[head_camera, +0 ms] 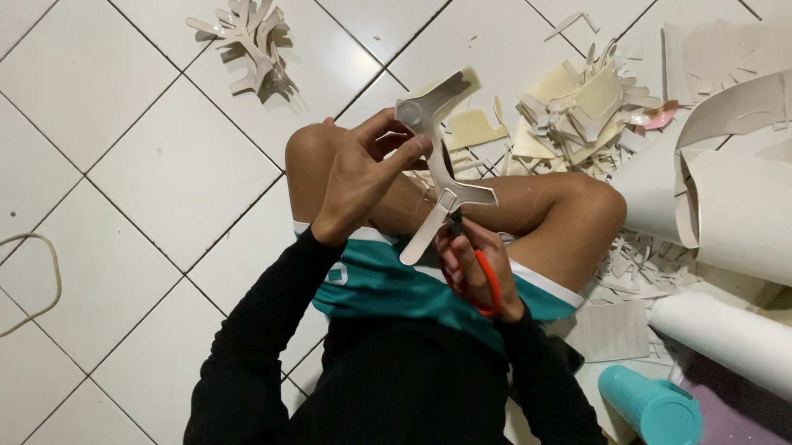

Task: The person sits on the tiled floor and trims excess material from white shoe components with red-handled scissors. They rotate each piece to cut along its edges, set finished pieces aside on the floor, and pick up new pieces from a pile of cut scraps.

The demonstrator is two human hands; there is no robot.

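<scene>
The left hand pinches a pale, branching cut-out shape by its upper part, fingers curled shut on it, holding it above the crossed knees. Below it, the right hand grips orange-handled scissors; the blades seem to meet the shape's lower fork, though they are mostly hidden. 1 pile of finished cut-outs lies on the white tiled floor. Offcuts heap near a teal bottle.
</scene>
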